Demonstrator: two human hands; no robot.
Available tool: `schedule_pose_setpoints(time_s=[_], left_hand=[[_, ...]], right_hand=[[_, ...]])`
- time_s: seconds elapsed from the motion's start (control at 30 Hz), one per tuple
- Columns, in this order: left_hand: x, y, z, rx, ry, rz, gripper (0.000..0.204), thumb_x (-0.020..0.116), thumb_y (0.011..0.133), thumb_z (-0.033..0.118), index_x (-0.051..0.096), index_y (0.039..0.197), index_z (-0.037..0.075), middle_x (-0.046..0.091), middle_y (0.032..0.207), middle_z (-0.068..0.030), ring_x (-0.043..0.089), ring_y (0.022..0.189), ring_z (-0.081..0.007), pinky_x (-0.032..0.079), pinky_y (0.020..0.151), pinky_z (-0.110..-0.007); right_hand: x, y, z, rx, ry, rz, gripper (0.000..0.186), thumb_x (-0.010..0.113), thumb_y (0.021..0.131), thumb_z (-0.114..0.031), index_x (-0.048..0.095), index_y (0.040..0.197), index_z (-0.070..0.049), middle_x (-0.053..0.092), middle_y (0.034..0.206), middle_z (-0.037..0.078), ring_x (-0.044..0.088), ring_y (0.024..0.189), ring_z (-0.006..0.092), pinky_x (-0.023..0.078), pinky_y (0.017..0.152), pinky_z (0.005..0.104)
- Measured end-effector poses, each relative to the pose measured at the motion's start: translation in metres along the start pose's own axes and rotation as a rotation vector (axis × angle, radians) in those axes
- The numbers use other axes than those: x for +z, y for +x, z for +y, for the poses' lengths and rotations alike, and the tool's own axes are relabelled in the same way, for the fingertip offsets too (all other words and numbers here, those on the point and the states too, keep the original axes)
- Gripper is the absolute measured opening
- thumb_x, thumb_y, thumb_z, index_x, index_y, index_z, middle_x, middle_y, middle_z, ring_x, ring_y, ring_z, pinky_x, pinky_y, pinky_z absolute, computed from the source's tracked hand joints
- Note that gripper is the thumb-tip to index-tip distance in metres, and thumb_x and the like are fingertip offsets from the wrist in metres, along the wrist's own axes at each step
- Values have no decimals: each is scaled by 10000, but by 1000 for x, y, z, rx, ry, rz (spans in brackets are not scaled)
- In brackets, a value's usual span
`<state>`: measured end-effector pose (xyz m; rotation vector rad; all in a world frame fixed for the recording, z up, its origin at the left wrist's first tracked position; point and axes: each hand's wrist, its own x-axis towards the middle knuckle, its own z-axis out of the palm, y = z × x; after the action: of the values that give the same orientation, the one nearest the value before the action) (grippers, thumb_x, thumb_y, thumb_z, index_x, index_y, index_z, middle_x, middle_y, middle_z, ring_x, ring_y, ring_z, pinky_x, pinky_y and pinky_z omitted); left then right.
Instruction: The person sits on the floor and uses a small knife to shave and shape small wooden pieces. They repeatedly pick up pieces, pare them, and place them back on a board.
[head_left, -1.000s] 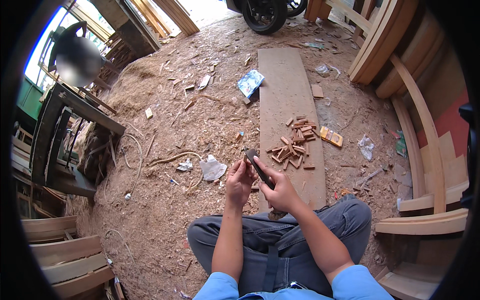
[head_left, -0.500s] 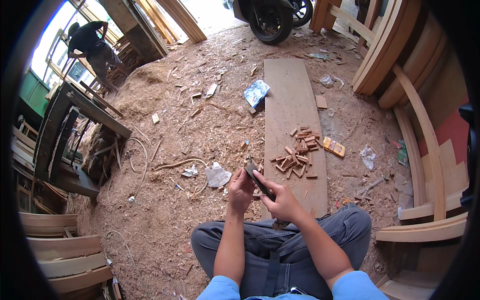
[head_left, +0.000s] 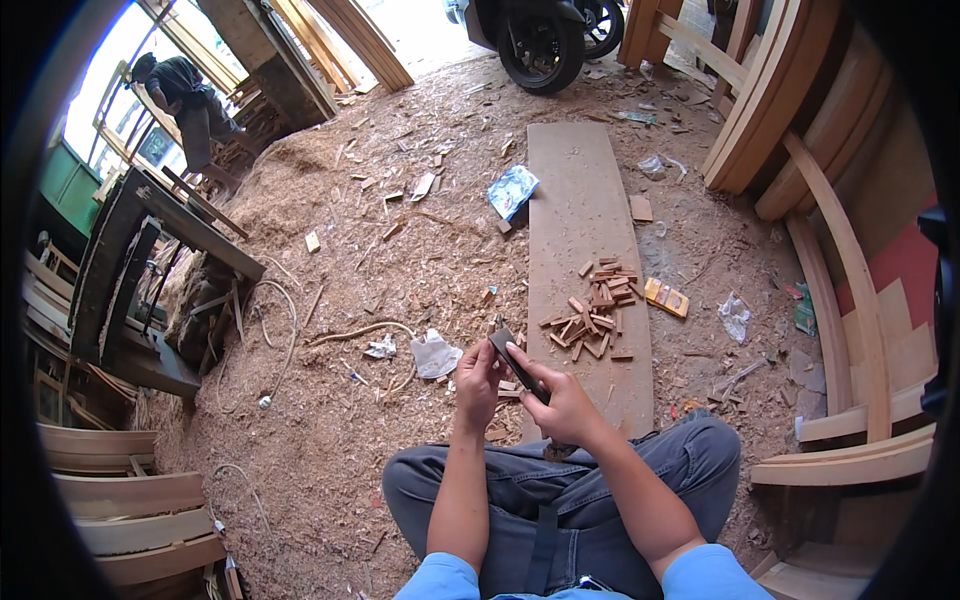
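My right hand is wrapped round a dark, flat-bladed hand tool that slants up and left. Below that fist a brownish end sticks out over my lap. Closed in a pinch at the tool's upper end is my left hand. A small tip shows just above its fingers, too small to name, and the rest is hidden. Just beyond my hands, a heap of small reddish-brown wood pieces lies on a long wooden board.
Shavings and scraps cover the floor. A yellow packet lies right of the board, a blue-white packet at its left edge. A cable runs leftward. Curved timber stands right; a motorbike wheel and another person are farther off.
Both hands and the tool stay in almost the same place. The person in the far left background has shifted posture, with the arms now drawn in front.
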<state>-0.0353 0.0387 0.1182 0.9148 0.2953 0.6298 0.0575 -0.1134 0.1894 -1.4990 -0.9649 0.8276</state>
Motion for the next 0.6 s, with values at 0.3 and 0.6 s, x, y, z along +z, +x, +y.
schedule_pose_setpoints(time_s=[0.3, 0.6], left_hand=[[6, 1, -12, 61, 363, 166, 421, 466, 1055, 373, 666, 1013, 5, 599, 776, 14, 493, 646, -45, 417, 591, -206], [16, 1, -6, 43, 384, 190, 278, 501, 1050, 279, 619, 967, 42, 601, 748, 10, 509, 626, -39, 409, 567, -201]], right_hand=[[-4, -1, -6, 135, -27, 14, 700, 520, 830, -42, 408, 1505, -190, 705, 978, 215, 647, 643, 171, 527, 665, 335], [-2, 2, 3, 69, 17, 69, 687, 537, 880, -18, 389, 1522, -216, 574, 649, 28, 513, 442, 77, 460, 439, 274]])
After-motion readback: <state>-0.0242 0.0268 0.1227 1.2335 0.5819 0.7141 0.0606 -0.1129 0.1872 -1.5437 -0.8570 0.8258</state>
